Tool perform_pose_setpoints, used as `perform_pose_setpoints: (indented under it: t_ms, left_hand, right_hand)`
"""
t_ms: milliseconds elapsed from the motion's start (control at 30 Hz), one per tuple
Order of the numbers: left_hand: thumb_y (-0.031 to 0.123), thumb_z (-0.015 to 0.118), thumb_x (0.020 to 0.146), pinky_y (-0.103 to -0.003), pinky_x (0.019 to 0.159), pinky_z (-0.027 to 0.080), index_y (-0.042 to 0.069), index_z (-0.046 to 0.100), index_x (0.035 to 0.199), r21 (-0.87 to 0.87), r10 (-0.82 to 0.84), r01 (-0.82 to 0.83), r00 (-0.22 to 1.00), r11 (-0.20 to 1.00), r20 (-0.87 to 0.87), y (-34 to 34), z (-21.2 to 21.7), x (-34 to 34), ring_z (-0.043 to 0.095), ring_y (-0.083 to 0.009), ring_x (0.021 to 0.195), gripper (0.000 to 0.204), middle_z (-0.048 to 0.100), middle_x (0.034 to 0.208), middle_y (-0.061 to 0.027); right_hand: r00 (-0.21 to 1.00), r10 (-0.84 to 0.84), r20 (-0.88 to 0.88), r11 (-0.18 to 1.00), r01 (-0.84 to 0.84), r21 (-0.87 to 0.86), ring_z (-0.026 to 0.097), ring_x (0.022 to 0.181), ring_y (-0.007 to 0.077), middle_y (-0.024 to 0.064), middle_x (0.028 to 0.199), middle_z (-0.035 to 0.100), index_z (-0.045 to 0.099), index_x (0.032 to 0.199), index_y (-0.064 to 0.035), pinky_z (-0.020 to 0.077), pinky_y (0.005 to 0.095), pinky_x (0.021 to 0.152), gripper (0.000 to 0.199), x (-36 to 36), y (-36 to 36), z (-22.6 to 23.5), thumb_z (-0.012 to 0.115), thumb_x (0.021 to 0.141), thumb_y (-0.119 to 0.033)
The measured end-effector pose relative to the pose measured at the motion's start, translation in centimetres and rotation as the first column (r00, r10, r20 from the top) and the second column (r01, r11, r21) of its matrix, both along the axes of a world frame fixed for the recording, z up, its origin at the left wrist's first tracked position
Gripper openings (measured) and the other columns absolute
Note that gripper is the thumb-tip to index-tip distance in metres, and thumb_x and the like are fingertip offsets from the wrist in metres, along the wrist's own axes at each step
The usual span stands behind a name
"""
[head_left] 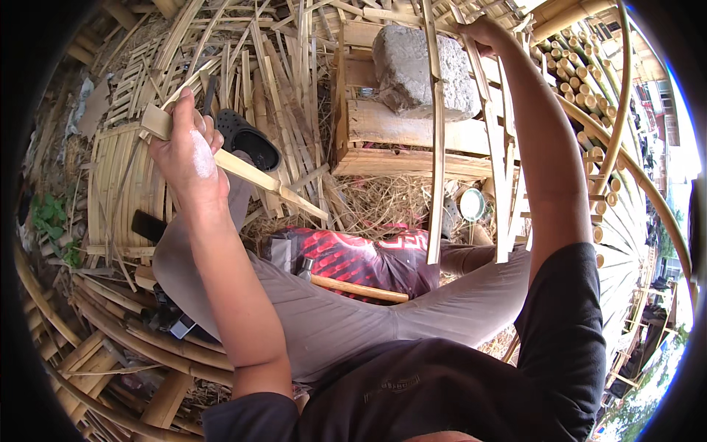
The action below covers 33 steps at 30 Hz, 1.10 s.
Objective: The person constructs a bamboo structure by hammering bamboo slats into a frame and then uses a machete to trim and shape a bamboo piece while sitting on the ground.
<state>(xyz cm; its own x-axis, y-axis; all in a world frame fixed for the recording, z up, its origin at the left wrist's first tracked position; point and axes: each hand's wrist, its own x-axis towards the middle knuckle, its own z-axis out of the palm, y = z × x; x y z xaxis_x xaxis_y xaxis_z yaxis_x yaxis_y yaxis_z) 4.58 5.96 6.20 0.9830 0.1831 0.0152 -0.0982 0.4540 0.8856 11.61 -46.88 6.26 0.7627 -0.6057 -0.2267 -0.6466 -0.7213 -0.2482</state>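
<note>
Bamboo strip (243, 171) clenched in left hand (188, 151) near one end: light, springy, sharp-edged. Right hand (482, 33) grips a long slat (436, 147) at its top; support it lower.

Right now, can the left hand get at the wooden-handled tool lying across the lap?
Probably not at once: the left hand is raised and closed on a flat bamboo strip. The path down to the wooden-handled tool on the lap looks clear, but the hand is occupied.
</note>
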Motion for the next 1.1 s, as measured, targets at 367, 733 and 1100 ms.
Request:
perform_pose_setpoints:
  t_ms: [367,733,1100]
  left_hand:
    - [0.016,0.071,0.088,-0.019,0.042,0.021,0.012,0.057,0.076,0.008,0.016,-0.016,1.000,1.000,0.012,0.2,-0.5,0.3,0.031,-0.0024,0.047,0.019,0.037,0.060,0.0073]
    - [0.017,0.071,0.088,-0.019,0.042,0.021,0.013,0.056,0.075,0.066,0.033,-0.030,0.999,0.997,-0.032,-0.5,-0.3,0.2,0.031,-0.0018,0.048,0.020,0.037,0.061,0.0080]
    - [0.015,0.070,0.089,-0.020,0.041,0.021,0.015,0.053,0.072,0.051,0.017,-0.016,0.999,0.999,-0.031,-1.2,-0.1,0.2,0.029,-0.0015,0.046,0.024,0.037,0.058,0.0081]
  right_hand:
    - [0.999,0.044,0.021,0.997,-0.043,-0.059,0.059,0.052,0.0159,0.0053,0.066,0.064,0.067,0.085,-0.0046,0.0579,0.0358,0.054,0.059,-2.6,2.7,-0.7,0.072,0.079,-0.063]
    - [0.998,0.041,0.046,0.998,-0.039,-0.049,0.065,0.060,0.0187,0.0077,0.068,0.064,0.066,0.091,-0.0032,0.0594,0.0402,0.058,0.061,-2.9,3.6,-0.6,0.071,0.079,-0.063]
    - [0.996,-0.046,0.078,0.999,0.048,-0.021,0.069,0.087,0.0239,0.0119,0.101,0.069,0.066,0.117,-0.0094,0.0629,0.0374,0.061,0.063,-3.6,2.2,-1.7,0.069,0.082,-0.061]
